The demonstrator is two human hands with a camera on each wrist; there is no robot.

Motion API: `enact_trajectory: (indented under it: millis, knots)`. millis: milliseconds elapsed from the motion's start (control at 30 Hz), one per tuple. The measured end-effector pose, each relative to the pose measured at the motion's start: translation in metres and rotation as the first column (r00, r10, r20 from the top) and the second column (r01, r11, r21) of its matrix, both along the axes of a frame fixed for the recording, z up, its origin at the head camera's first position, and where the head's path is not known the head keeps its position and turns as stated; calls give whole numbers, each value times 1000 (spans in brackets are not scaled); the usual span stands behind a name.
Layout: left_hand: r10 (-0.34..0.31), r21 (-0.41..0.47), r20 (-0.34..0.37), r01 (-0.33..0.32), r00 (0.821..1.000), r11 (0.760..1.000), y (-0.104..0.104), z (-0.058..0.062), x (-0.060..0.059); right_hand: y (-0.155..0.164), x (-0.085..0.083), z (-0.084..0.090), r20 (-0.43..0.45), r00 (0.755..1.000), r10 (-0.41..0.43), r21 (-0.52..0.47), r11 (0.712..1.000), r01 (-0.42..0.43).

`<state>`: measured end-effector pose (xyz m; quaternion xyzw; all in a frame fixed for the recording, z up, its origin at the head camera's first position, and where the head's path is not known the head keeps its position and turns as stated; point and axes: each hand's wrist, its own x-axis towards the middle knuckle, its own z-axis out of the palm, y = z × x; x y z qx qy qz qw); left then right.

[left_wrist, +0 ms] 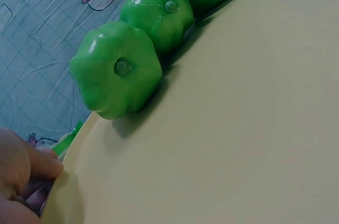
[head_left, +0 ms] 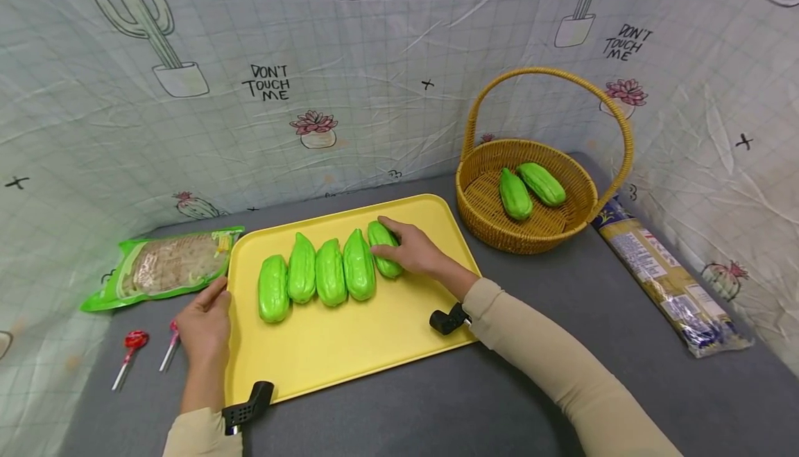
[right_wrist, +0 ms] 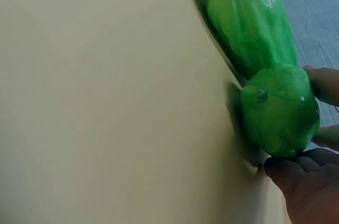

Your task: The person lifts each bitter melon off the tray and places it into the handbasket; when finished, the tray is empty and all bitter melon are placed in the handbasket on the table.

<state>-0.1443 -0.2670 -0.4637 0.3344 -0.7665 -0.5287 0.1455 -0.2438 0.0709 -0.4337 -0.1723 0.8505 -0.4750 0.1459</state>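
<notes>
Four green papayas are already lining up toward the far edge of the yellow tray, the right hand is gripping a fifth, two more are just sitting in the wicker basket, and the left hand is holding the tray's left edge.

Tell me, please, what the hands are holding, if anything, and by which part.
The right hand grips the row's rightmost green vegetable by its sides. The left hand touches the left rim of the tray; whether it grips cannot be told.

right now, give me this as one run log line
right hand: grips green vegetable | left hand: touches tray | basket: two vegetables
</notes>
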Motion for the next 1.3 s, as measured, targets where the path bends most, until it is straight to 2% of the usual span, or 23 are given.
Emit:
enact_trajectory:
  millis: [267,500,967,1133,1300]
  knots:
    - [4,16,-4,-4,1000,1000,-1,0,1,7,0,5,-5,1000,4,-13,1000,-4]
    - [0,19,-14,0,1000,1000,-2,-1,0,13,2,17,-15,1000,24,-76,997,-25]
    - [-12,39,-32,13,999,999,-2,-1,1,27,6,36,-13,999,49,-123,991,-50]
    - [-11,39,-25,12,1000,999,-1,0,1,38,3,43,-19,999,34,-140,989,-36]
    - [-5,39,-17,5,1000,999,-1,1,1,50,0,50,19,1000,-10,-147,989,13]
